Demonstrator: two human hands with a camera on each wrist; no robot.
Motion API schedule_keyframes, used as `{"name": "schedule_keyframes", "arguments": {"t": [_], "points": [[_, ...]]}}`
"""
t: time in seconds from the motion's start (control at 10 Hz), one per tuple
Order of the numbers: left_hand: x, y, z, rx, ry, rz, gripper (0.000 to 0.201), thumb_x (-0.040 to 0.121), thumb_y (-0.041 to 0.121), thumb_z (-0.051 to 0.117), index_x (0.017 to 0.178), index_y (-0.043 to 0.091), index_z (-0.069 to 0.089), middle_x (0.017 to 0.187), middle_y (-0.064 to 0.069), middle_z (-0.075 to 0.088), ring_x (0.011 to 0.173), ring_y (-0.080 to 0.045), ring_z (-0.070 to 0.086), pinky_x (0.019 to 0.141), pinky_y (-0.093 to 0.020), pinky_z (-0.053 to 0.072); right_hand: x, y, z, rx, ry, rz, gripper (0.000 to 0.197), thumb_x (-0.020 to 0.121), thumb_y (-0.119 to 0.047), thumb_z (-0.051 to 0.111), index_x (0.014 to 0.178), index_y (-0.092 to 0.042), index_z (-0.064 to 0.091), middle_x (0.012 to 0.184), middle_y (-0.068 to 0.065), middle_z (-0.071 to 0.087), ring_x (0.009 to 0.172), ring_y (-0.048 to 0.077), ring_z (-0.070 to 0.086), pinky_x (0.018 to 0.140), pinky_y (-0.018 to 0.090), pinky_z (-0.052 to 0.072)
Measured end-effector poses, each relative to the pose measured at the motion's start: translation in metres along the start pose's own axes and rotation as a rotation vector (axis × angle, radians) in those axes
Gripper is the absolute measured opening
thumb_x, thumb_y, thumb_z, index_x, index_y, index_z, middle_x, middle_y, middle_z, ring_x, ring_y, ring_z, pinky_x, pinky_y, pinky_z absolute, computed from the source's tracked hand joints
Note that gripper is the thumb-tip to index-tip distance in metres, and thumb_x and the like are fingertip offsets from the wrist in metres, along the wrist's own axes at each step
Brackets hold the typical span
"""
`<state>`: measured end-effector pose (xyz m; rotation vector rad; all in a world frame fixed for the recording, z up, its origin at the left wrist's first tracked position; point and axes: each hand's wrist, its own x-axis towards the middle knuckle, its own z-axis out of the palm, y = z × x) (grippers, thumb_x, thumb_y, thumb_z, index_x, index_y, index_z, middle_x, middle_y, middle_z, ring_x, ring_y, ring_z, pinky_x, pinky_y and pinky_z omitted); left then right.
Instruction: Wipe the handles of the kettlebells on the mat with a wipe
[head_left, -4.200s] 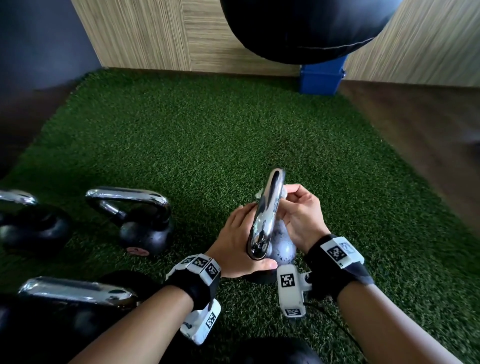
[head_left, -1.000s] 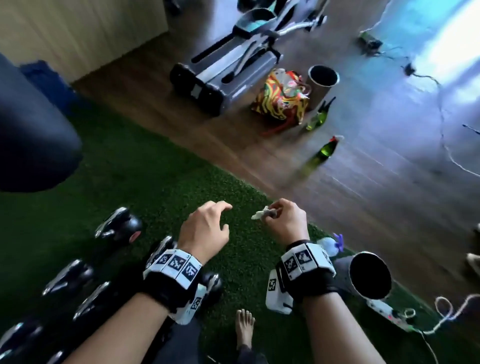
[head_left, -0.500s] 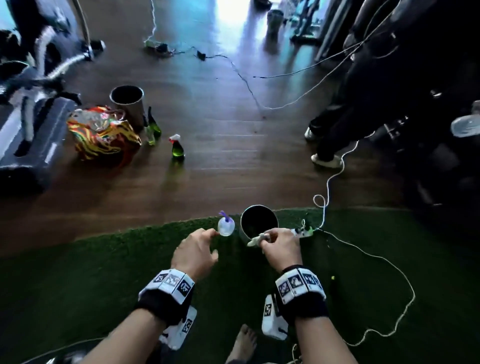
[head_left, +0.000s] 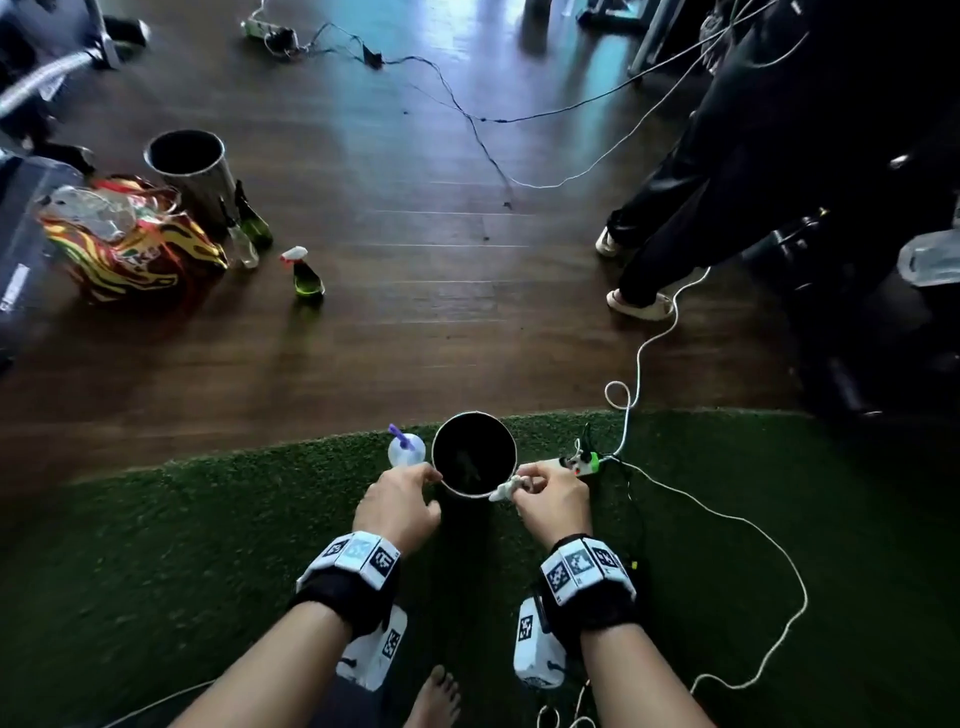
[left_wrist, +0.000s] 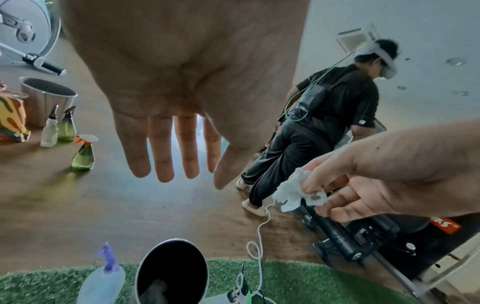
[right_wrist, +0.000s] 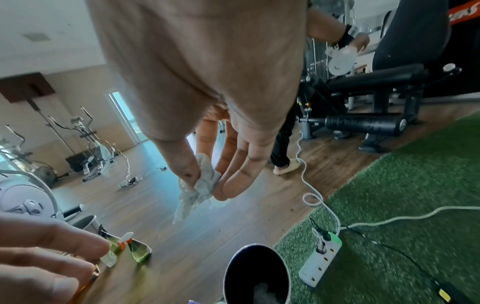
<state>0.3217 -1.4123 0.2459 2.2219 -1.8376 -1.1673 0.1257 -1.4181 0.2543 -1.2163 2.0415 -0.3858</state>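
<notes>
No kettlebell shows in any view now. My right hand (head_left: 522, 480) pinches a crumpled white wipe (head_left: 505, 488) between thumb and fingers, just above the near right rim of a round metal bin (head_left: 475, 414) on the green mat (head_left: 208, 545). The right wrist view shows the wipe (right_wrist: 200, 185) dangling from the fingertips above the bin (right_wrist: 228, 265), which holds something pale at its bottom. My left hand (head_left: 428, 475) hovers at the bin's left rim, empty. In the left wrist view its fingers (left_wrist: 161, 156) are straight and spread, and the wipe (left_wrist: 293, 191) shows at the right.
A clear spray bottle (head_left: 406, 448) with a purple nozzle stands left of the bin. A power strip (head_left: 576, 462) and white cable (head_left: 779, 551) lie to the right. On the wood floor are green spray bottles (head_left: 307, 278), a second bin (head_left: 189, 166), a colourful bag (head_left: 130, 244) and another person's legs (head_left: 660, 234).
The head view swung away from the kettlebells to the mat's edge. Both hands left the kettlebell handle and moved up to the bin, the right still holding the wipe.
</notes>
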Motion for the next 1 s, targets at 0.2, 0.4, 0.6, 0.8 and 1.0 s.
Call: {"name": "schedule_keyframes", "arguments": {"t": [0.2, 0.4, 0.6, 0.8, 1.0], "points": [[0.127, -0.018, 0.041, 0.007, -0.086, -0.064, 0.036, 0.087, 0.026, 0.064, 0.121, 0.034, 0.069, 0.119, 0.002, 0.072, 0.112, -0.024, 0.068, 0.094, -0.036, 0.055, 0.122, 0.023, 0.058, 0.067, -0.035, 0.173, 0.01, 0.076, -0.015, 0.076, 0.077, -0.024, 0.072, 0.072, -0.003, 0.07, 0.077, 0.015, 0.069, 0.073, 0.018, 0.047], [0.265, -0.052, 0.107, 0.027, -0.168, -0.069, 0.033, 0.09, 0.022, 0.062, 0.121, 0.028, 0.069, 0.118, 0.001, 0.074, 0.111, -0.026, 0.068, 0.094, -0.037, 0.056, 0.241, 0.073, 0.154, 0.063, -0.052, 0.316, 0.01, 0.075, -0.016, 0.08, 0.083, -0.017, 0.076, 0.073, -0.002, 0.07, 0.077, 0.014, 0.068, 0.071, 0.017, 0.043], [0.349, -0.087, 0.178, 0.032, -0.245, -0.102, 0.033, 0.09, 0.019, 0.064, 0.122, 0.025, 0.069, 0.115, 0.001, 0.075, 0.11, -0.026, 0.069, 0.092, -0.036, 0.055, 0.309, 0.123, 0.236, -0.01, -0.127, 0.404, 0.017, 0.071, -0.02, 0.082, 0.086, -0.015, 0.077, 0.089, 0.005, 0.076, 0.088, 0.023, 0.071, 0.077, 0.024, 0.052], [0.391, -0.105, 0.213, 0.017, -0.303, -0.135, 0.036, 0.093, 0.02, 0.065, 0.128, 0.024, 0.066, 0.124, 0.0, 0.072, 0.114, -0.025, 0.068, 0.096, -0.036, 0.054, 0.355, 0.151, 0.274, -0.105, -0.256, 0.378, 0.044, 0.079, -0.018, 0.078, 0.122, -0.013, 0.071, 0.123, 0.007, 0.07, 0.116, 0.024, 0.064, 0.1, 0.027, 0.046], [0.402, -0.095, 0.207, 0.001, -0.276, -0.154, 0.036, 0.094, 0.02, 0.064, 0.13, 0.024, 0.064, 0.126, -0.001, 0.07, 0.115, -0.025, 0.067, 0.098, -0.04, 0.055, 0.375, 0.152, 0.273, -0.173, -0.305, 0.339, 0.034, 0.08, -0.013, 0.071, 0.113, -0.019, 0.074, 0.105, 0.006, 0.074, 0.105, 0.024, 0.068, 0.095, 0.026, 0.05]]}}
